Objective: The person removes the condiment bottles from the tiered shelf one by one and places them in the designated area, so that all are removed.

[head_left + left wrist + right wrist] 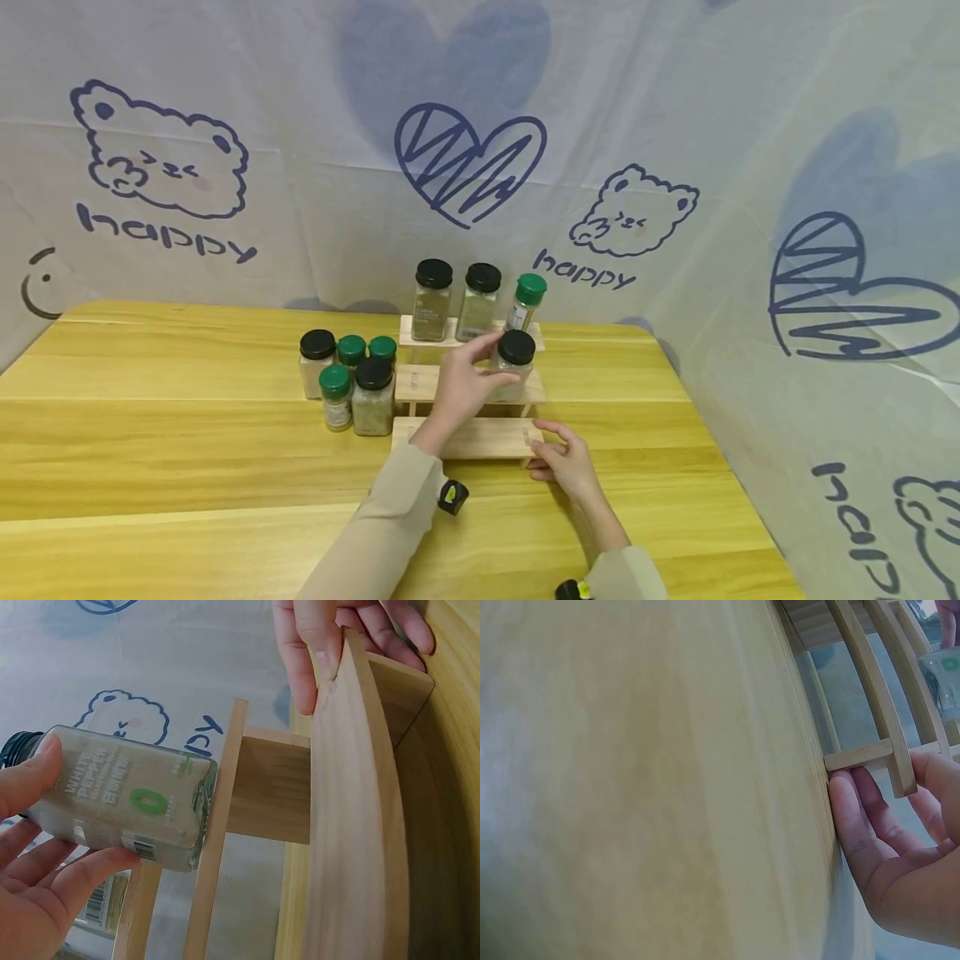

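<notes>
My left hand [467, 383] holds a clear glass spice jar [514, 367] with a black lid, thumb on one side and fingers on the other. Its label reads white pepper in the left wrist view, where the jar [127, 795] has its base right at the middle shelf. That shelf is part of a three-step wooden spice rack [472, 439]. At the lowest step's right end, my right hand [566, 462] grips the board, thumb over the top and fingers by the end support [859, 755].
On the top step stand two black-lidded jars [432, 304] [478, 304] and a green-lidded bottle [523, 302]. Left of the rack, several spice jars [372, 404] are grouped on the wooden table [187, 450]. A printed cloth [315, 208] hangs behind.
</notes>
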Available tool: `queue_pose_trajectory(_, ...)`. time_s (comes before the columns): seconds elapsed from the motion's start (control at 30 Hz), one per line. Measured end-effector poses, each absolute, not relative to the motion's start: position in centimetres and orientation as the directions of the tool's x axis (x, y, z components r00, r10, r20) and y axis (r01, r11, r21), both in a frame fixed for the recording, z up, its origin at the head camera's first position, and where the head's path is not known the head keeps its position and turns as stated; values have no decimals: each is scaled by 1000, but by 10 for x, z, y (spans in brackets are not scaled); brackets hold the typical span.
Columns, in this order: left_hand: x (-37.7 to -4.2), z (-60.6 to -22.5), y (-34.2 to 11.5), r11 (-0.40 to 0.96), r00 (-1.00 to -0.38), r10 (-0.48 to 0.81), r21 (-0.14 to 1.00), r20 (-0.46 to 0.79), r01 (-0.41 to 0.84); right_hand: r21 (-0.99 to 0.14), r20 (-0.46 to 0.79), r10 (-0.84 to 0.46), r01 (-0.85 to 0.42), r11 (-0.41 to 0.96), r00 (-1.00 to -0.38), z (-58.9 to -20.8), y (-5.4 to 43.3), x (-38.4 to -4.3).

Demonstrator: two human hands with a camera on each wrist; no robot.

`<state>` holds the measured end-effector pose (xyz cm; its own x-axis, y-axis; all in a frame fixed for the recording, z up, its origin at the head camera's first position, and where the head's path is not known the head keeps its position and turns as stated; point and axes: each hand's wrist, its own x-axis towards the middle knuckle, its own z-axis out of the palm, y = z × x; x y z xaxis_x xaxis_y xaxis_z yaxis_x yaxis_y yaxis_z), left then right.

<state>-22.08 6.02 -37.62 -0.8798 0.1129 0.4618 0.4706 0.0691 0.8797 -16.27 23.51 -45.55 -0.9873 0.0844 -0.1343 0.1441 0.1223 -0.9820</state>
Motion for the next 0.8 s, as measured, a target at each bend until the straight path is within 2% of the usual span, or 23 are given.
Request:
queue_pose_trajectory(0.33,-212,-371,45,67,-903,69,901,424,428,-982,-133,84,143,122,-988,-454,234,-163)
queue_pose_trajectory(0.67,-202,-368,29,77,-875,73,872,478,483,-982,-132,86,142,124,-988,-453,233,-162)
queue_pose_trajectory(0.8,-199,-369,22,65,-883,62,881,466,469,-982,-135,78,143,120,-988,-454,234,-162)
